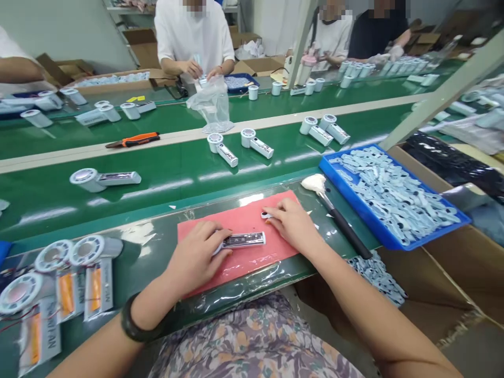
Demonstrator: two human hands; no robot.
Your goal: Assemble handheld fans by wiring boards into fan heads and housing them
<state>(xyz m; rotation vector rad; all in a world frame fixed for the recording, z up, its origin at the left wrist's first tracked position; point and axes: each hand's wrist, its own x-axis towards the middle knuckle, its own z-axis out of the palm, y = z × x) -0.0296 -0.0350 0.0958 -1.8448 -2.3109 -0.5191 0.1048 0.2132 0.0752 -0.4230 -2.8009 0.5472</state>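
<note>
fan body [243, 240], white with a windowed handle, lies flat on the pink mat [236, 218], its long axis running sideways and its round head toward the left hand [195, 257]. that hand is the nearer one, its fingers [218, 235] curled together over the head. the right hand [293, 226] reaches in from the other side, fingertips [269, 219] gathered at a small white part [266, 214]; any grip there cannot be told. blue tray [356, 207] of pale parts sits beyond.

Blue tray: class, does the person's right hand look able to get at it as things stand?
Probably yes. The right hand rests near the blue tray; only a black-handled brush lies low between them, and the hand could likely pass over it.
</note>
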